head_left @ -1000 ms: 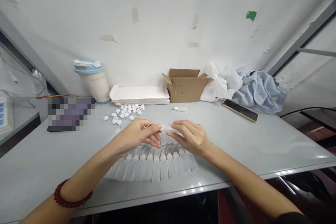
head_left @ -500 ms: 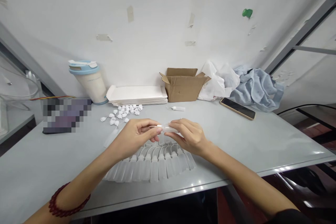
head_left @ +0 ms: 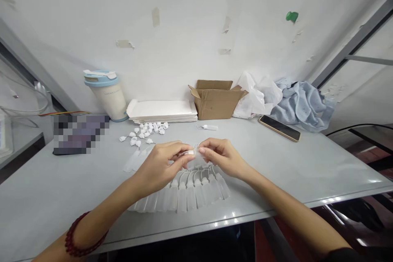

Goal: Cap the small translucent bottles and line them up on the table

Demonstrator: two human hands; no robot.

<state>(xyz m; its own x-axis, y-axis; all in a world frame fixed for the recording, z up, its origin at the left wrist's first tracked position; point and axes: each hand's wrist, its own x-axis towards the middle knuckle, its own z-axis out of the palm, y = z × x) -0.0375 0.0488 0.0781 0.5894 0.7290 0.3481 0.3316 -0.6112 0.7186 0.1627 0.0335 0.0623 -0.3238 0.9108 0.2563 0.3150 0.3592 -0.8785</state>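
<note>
My left hand (head_left: 167,161) pinches a small white cap (head_left: 190,152) between thumb and fingers, with a thin tube trailing from it. Close beside it, my right hand (head_left: 222,156) has thumb and forefinger pressed together on something pale and translucent that I cannot make out. Under the hands, translucent plastic bottles (head_left: 182,199) lie in a fanned row, their necks pointing away from me and thin white tubes curving from them. More bottles lie behind, partly hidden by my hands. A heap of white caps (head_left: 144,130) with short tubes lies beyond my left hand.
One separate small bottle (head_left: 211,127) lies beyond the hands. Along the wall stand a blue-lidded tumbler (head_left: 110,98), a stack of white boxes (head_left: 162,110), an open cardboard box (head_left: 217,104), a white plastic bag (head_left: 259,96) and blue cloth (head_left: 302,104). A phone (head_left: 280,127) lies right.
My right hand has gone from gripping a clear bottle lengthwise to a fingertip pinch; that bottle no longer shows there. The left hand still holds the white cap. The view has shifted slightly.
</note>
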